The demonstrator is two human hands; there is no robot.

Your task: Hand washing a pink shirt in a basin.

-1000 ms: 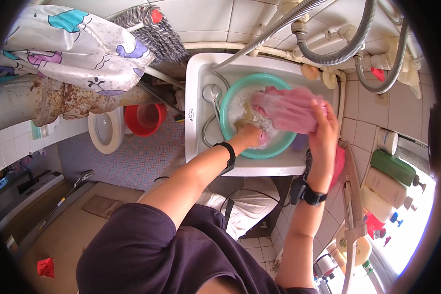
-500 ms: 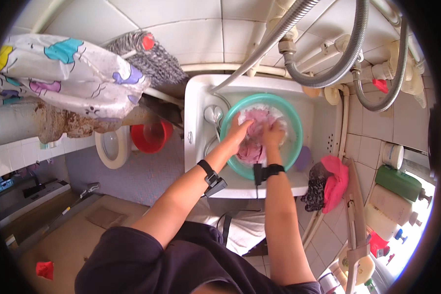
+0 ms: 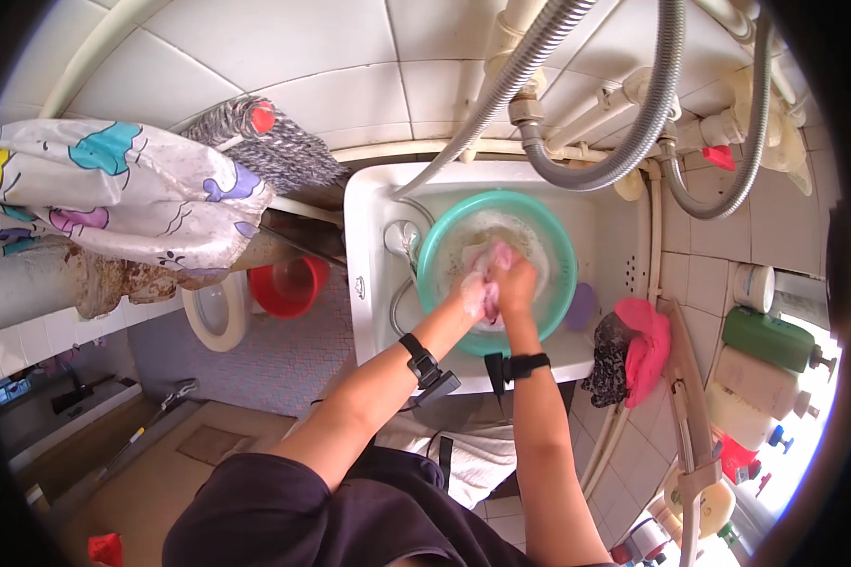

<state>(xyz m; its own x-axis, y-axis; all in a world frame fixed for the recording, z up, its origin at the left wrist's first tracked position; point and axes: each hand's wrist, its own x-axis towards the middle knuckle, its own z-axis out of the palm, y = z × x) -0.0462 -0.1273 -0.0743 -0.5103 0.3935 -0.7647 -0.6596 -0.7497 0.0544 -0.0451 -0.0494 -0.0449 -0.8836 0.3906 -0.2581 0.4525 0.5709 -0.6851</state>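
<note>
Over the green basin [image 3: 571, 269], my left hand [image 3: 470, 291] and my right hand [image 3: 517, 283] are closed close together around a bunched pink cloth [image 3: 493, 261]. Wet foam clings to my left hand and the cloth. Cloudy, sudsy water [image 3: 456, 244] fills the basin beneath. The basin stands inside a white sink [image 3: 370, 319]. Part of the cloth is hidden between my fingers. A black strap with a small device sits on each wrist.
A shower head [image 3: 402, 237] and its hose lie in the sink's left side. Metal hoses [image 3: 667, 85] hang over the far right. A purple round object [image 3: 580, 306] sits right of the basin; pink and black cloths [image 3: 641, 350] hang beyond. A red bucket [image 3: 287, 286] stands left.
The pink cloth, spread in the basin before, is now gathered up into a bunch between my hands. My hands have come closer together, and the view has shifted slightly.
</note>
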